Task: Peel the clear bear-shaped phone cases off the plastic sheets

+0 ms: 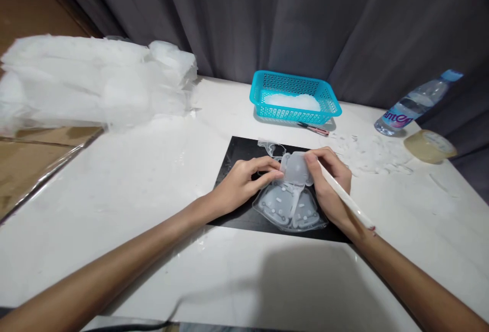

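A translucent moulded plastic piece (296, 168) is raised over the black mat (228, 197). My left hand (242, 182) pinches its left edge between thumb and fingers. At its right edge, my right hand (330, 179) grips a slim white pen-like tool (347, 200), whose tip is hidden by the fingers. Those fingers also touch the piece. Just below lies a wider fan-shaped clear plastic moulding (284, 207) with small round and oblong bumps; I cannot tell whether the two are joined. Thin plastic offcuts (269, 147) rest at the mat's far edge.
Behind the mat stands a turquoise basket (275, 113) with white material inside. A thin red-handled tool (315, 129) lies before it. Right: plastic scraps (376, 154), a tilted-looking water bottle (412, 105) and a tape roll (428, 147). Left: bagged white bundles (95, 80) and cardboard (46, 156).
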A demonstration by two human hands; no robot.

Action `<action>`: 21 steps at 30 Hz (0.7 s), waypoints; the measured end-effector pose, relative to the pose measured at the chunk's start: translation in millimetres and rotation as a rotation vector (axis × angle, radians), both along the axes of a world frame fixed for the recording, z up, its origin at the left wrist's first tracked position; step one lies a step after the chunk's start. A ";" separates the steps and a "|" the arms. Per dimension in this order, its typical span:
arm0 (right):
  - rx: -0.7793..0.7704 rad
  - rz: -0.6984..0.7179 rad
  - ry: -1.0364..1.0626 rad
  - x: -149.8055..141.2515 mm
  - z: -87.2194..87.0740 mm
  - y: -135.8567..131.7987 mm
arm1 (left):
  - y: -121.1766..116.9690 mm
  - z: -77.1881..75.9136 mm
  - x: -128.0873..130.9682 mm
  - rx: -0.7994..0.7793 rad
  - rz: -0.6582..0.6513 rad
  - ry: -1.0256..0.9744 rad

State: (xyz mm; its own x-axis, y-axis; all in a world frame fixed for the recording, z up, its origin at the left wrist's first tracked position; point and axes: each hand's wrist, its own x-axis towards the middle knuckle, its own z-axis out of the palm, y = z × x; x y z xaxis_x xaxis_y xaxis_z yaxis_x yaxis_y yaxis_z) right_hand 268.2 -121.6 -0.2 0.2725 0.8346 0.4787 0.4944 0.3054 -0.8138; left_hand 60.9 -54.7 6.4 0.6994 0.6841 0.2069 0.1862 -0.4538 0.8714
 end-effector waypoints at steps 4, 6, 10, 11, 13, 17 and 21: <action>-0.123 -0.050 0.072 12.1 -2.2 6.8 | -2.9 3.4 -4.9 0.019 -0.013 0.014; -0.063 -0.072 0.005 18.6 1.7 8.2 | -4.4 3.6 -5.7 0.081 -0.019 0.050; 0.174 0.067 -0.378 25.3 12.7 7.4 | -5.7 1.5 -4.6 0.247 -0.042 0.086; 0.211 0.134 -0.474 25.3 13.7 7.3 | -5.6 0.9 -4.3 0.268 -0.046 0.088; 0.255 0.224 -0.610 23.8 12.3 7.7 | -5.1 0.2 -3.8 0.281 -0.052 0.100; 0.253 0.204 -0.671 18.5 3.8 9.0 | -4.7 0.3 -2.9 0.317 -0.055 0.143; 0.183 0.146 -0.607 16.6 -1.3 10.6 | -6.1 1.3 -2.9 0.425 -0.052 0.191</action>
